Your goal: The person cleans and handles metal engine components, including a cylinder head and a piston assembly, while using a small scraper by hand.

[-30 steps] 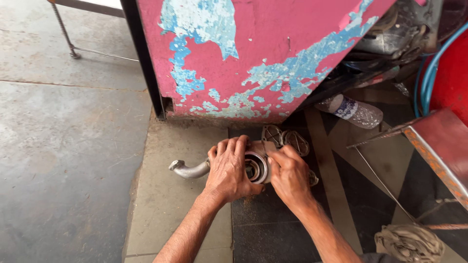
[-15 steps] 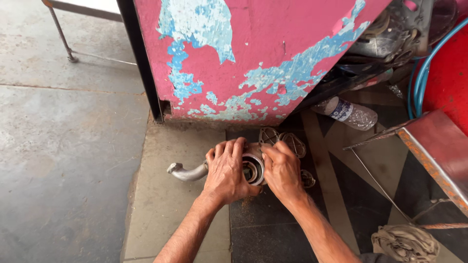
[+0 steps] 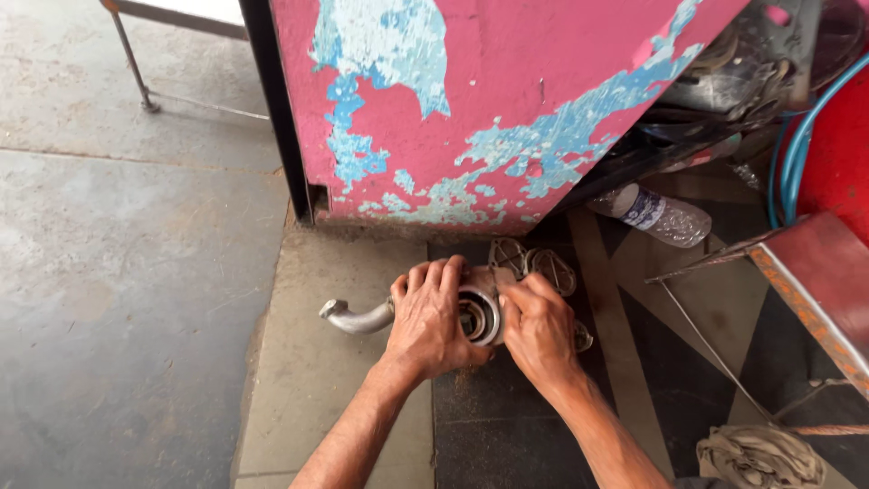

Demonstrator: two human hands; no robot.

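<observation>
Down on the floor, the person crouches before a pink metal panel [image 3: 507, 118] whose paint has flaked to blue, and both bare hands are busy on a round metal part [image 3: 478, 314] lying on the dark patterned floor [image 3: 634, 362]. The left hand [image 3: 427, 317] is clamped over the part's near side, fingers curled across its top, pinning it down. The right hand [image 3: 540, 328] grips the opposite side, thumb pressed toward the ringed opening in the middle; whether it pinches something small there I cannot tell. A bent silver pipe [image 3: 358, 318] sticks out from under the left hand toward the pale concrete slab [image 3: 344, 389], apparently joined to the part.

To my eye this is cast metal: stiff, fairly heavy for its size, unlikely to break, but probably greasy and slick at the machined rings. The body gives the surest hold, palms on either flank as now; the pipe would serve as a handle or a lever, though pulling hard on it could strain the joint.

Just behind the hands lie two round wire-mesh pieces [image 3: 534, 264]. A clear plastic bottle [image 3: 656, 215] lies on its side near the panel, and a crumpled rag [image 3: 759, 455] sits well apart, lower right.
</observation>
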